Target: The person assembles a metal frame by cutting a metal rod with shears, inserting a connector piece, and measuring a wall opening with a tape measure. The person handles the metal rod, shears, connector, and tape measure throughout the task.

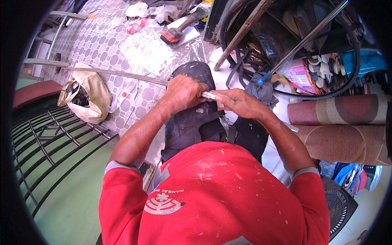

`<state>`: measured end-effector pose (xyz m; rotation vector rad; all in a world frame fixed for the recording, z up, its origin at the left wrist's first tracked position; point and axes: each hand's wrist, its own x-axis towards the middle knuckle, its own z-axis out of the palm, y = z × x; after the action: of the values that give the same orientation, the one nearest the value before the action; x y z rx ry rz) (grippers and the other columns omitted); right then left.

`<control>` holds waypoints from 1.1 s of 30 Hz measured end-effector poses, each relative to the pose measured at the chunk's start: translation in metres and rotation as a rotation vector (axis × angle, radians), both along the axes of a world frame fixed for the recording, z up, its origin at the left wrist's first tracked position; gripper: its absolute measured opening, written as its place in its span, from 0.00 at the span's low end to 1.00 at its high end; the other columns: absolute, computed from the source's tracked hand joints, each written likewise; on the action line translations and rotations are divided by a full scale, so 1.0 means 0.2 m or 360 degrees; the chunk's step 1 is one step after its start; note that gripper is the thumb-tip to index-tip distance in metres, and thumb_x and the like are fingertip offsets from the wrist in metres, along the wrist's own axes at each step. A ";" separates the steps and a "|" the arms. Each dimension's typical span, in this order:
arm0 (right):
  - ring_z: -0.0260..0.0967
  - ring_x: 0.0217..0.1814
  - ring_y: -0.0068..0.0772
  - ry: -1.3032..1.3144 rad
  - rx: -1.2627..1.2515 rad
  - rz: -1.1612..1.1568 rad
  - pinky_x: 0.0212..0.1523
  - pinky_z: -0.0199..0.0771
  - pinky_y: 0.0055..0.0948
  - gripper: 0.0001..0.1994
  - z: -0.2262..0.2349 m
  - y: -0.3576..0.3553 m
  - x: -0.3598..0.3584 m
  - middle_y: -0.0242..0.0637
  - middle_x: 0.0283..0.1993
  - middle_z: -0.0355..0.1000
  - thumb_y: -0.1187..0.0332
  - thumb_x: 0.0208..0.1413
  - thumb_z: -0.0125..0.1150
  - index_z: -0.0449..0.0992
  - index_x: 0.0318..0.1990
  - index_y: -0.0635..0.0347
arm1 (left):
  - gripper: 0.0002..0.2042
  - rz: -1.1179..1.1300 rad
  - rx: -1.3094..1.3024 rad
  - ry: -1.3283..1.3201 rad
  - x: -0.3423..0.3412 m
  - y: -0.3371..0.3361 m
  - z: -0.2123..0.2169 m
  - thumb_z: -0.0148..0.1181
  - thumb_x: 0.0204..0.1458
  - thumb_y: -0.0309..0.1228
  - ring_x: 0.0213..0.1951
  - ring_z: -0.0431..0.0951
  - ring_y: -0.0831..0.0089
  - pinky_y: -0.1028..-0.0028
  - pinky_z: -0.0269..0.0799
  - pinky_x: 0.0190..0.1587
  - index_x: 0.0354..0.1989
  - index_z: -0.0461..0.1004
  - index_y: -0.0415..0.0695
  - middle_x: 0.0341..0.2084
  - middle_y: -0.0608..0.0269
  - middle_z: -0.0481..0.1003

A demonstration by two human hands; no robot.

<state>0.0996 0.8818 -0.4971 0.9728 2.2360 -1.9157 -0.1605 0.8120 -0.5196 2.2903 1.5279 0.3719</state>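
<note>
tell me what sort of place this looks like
Probably a cluttered home area used for work or storage, though I can't be sure: the floor has patterned tiles, a red and dark power tool lies out ahead, and rolled rugs sit at the right.

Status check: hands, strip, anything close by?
Left hand closed on long thin strip. Right hand pinching short pale piece. Beige bag near strip's far end.

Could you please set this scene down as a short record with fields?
Left hand: closed around a long thin strip extending leftward
Right hand: thumb and fingers at a short pale piece beside the left hand
Floor ahead: red-and-black power tool
Left side: cream bag
Right side: patterned mats, black fan
Unclear: whether strip and pale piece join
</note>
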 end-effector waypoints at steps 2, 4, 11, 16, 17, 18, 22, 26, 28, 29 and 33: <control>0.74 0.46 0.27 -0.0008 0.0012 -0.0008 0.53 0.77 0.34 0.24 0.02 -0.01 -0.01 0.37 0.44 0.81 0.52 0.82 0.51 0.79 0.72 0.55 | 0.11 -0.0001 0.0006 -0.0014 0.00 0.00 0.00 0.77 0.52 0.43 0.36 0.87 0.50 0.50 0.81 0.36 0.36 0.83 0.53 0.30 0.60 0.84; 0.75 0.47 0.28 0.0001 0.0034 -0.0028 0.54 0.77 0.35 0.24 0.01 -0.01 -0.01 0.38 0.45 0.81 0.52 0.83 0.51 0.79 0.72 0.55 | 0.11 -0.0013 0.0025 -0.0020 0.00 0.01 0.00 0.77 0.52 0.43 0.37 0.87 0.50 0.51 0.80 0.36 0.36 0.83 0.52 0.30 0.61 0.84; 0.76 0.49 0.30 -0.0073 0.0040 -0.0029 0.56 0.77 0.37 0.23 0.06 -0.01 -0.03 0.40 0.47 0.82 0.52 0.83 0.51 0.80 0.71 0.56 | 0.11 -0.0018 0.0059 0.0004 -0.01 0.01 -0.03 0.76 0.52 0.42 0.36 0.86 0.50 0.50 0.80 0.36 0.36 0.83 0.52 0.30 0.60 0.84; 0.75 0.46 0.28 0.0033 0.0018 -0.0044 0.53 0.77 0.36 0.23 0.03 -0.01 -0.03 0.38 0.43 0.80 0.53 0.83 0.51 0.80 0.70 0.56 | 0.11 -0.0045 0.0006 0.0037 0.00 0.02 0.01 0.76 0.53 0.43 0.36 0.87 0.50 0.51 0.81 0.36 0.38 0.85 0.53 0.31 0.60 0.84; 0.74 0.45 0.27 0.0018 -0.0003 -0.0026 0.52 0.77 0.36 0.23 0.02 0.00 -0.02 0.37 0.42 0.79 0.53 0.83 0.51 0.80 0.71 0.56 | 0.11 -0.0036 0.0001 0.0031 -0.01 0.02 0.00 0.76 0.53 0.43 0.36 0.87 0.50 0.51 0.81 0.36 0.38 0.85 0.53 0.31 0.60 0.84; 0.73 0.44 0.27 0.0003 -0.0025 -0.0008 0.51 0.77 0.36 0.23 0.01 0.01 -0.02 0.36 0.41 0.78 0.53 0.83 0.51 0.80 0.71 0.55 | 0.11 -0.0027 -0.0004 0.0024 -0.01 0.02 -0.01 0.76 0.53 0.43 0.36 0.87 0.50 0.51 0.81 0.36 0.39 0.85 0.53 0.31 0.60 0.84; 0.72 0.42 0.26 -0.0002 0.0111 0.0071 0.48 0.77 0.34 0.23 -0.01 0.02 -0.01 0.34 0.38 0.76 0.53 0.83 0.50 0.80 0.71 0.55 | 0.12 -0.0024 -0.0030 0.0018 -0.01 0.01 0.00 0.77 0.53 0.44 0.36 0.87 0.50 0.51 0.81 0.36 0.38 0.85 0.52 0.32 0.60 0.85; 0.77 0.53 0.31 -0.0109 0.0133 0.0171 0.59 0.77 0.36 0.24 0.07 0.05 -0.03 0.42 0.52 0.81 0.53 0.83 0.51 0.79 0.71 0.59 | 0.11 -0.0035 -0.0021 -0.0004 -0.01 0.01 0.00 0.77 0.53 0.43 0.35 0.87 0.50 0.51 0.80 0.36 0.38 0.85 0.53 0.30 0.60 0.85; 0.80 0.59 0.34 -0.0168 0.0121 0.0219 0.65 0.77 0.37 0.25 0.09 0.06 -0.04 0.46 0.60 0.84 0.53 0.83 0.50 0.78 0.72 0.61 | 0.11 -0.0044 -0.0044 0.0021 -0.01 0.01 0.01 0.77 0.54 0.43 0.35 0.86 0.49 0.51 0.80 0.35 0.38 0.85 0.53 0.30 0.59 0.84; 0.80 0.59 0.34 -0.0189 0.0133 0.0224 0.65 0.77 0.37 0.25 0.10 0.06 -0.04 0.46 0.60 0.85 0.53 0.83 0.50 0.78 0.72 0.60 | 0.11 -0.0045 -0.0052 0.0012 -0.01 0.01 0.02 0.76 0.54 0.43 0.35 0.86 0.49 0.51 0.80 0.35 0.38 0.85 0.53 0.30 0.59 0.84; 0.81 0.59 0.36 -0.0203 0.0167 0.0250 0.66 0.76 0.37 0.25 0.09 0.06 -0.03 0.46 0.61 0.85 0.52 0.83 0.49 0.78 0.73 0.59 | 0.11 -0.0073 -0.0060 0.0000 -0.02 0.02 0.03 0.77 0.54 0.44 0.35 0.86 0.49 0.51 0.80 0.35 0.38 0.85 0.53 0.30 0.59 0.85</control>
<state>0.0928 0.8944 -0.4786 0.8739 2.2844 -1.6406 -0.1645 0.8156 -0.5146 2.2922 1.4675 0.3280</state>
